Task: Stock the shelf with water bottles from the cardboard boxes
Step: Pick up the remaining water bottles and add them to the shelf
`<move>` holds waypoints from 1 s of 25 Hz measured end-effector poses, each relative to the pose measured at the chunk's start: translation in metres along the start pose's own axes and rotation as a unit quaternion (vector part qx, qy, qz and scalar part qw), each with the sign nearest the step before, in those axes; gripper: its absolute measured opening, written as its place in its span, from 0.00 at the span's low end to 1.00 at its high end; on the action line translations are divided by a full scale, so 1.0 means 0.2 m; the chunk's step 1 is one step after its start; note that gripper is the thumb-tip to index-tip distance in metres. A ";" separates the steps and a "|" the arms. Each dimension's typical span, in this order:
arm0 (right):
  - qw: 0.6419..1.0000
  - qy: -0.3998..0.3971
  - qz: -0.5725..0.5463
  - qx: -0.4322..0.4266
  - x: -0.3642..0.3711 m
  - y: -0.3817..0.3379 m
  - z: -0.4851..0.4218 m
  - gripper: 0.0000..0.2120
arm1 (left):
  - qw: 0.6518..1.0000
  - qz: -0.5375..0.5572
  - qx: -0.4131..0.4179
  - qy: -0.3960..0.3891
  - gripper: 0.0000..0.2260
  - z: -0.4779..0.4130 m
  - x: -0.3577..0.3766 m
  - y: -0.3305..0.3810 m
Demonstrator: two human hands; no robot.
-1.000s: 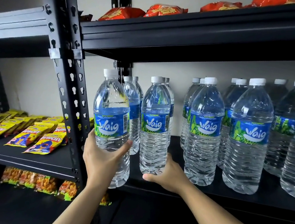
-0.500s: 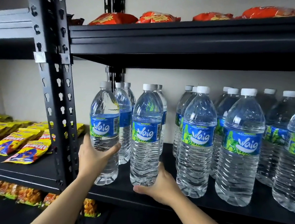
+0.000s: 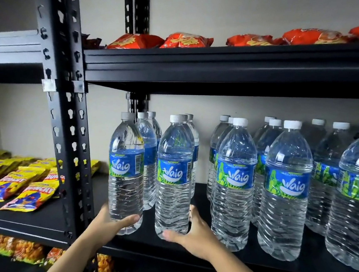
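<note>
Water bottles (image 3: 126,184), clear ribbed plastic, white caps (image 3: 240,121)

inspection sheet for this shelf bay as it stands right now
surface: black shelf board, bare strip between the two held bottles.
job's things: left bottle and right bottle at the front edge; stocked bottles in rows to their right; cardboard boxes not in view.
clutter: yellow snack packets on the neighbouring shelf; orange packets on the shelf above.
grippers: left hand grips the left bottle's base; right hand grips the right bottle's base.
cables: nothing seen.
surroundings: black slotted upright, pale wall.
</note>
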State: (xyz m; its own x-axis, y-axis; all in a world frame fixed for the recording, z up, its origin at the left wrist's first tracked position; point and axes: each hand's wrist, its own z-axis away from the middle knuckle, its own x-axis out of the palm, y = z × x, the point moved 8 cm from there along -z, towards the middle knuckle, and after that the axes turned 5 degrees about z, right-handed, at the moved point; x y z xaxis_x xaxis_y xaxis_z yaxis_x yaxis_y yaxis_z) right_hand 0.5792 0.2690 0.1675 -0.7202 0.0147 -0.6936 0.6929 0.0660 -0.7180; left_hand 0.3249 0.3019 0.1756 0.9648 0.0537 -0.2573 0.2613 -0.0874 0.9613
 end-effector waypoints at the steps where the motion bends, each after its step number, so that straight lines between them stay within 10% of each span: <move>1: 1.000 0.000 -0.001 -0.003 0.00 0.00 0.00 0.57 | 1.000 -0.005 0.005 -0.006 0.35 -0.01 0.01 0.01; 25: 1.000 -0.010 0.026 0.009 0.06 0.03 -0.04 0.60 | 0.994 -0.069 -0.062 0.056 0.49 -0.12 -0.01 -0.10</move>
State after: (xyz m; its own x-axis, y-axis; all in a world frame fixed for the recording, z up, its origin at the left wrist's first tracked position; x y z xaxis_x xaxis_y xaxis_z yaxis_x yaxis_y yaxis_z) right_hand 0.5751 0.2785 0.1547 -0.6830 -0.0019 -0.7304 0.7296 0.0468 -0.6823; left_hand 0.3170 0.3267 0.1595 0.9091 0.1674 -0.3814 0.3781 0.0524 0.9243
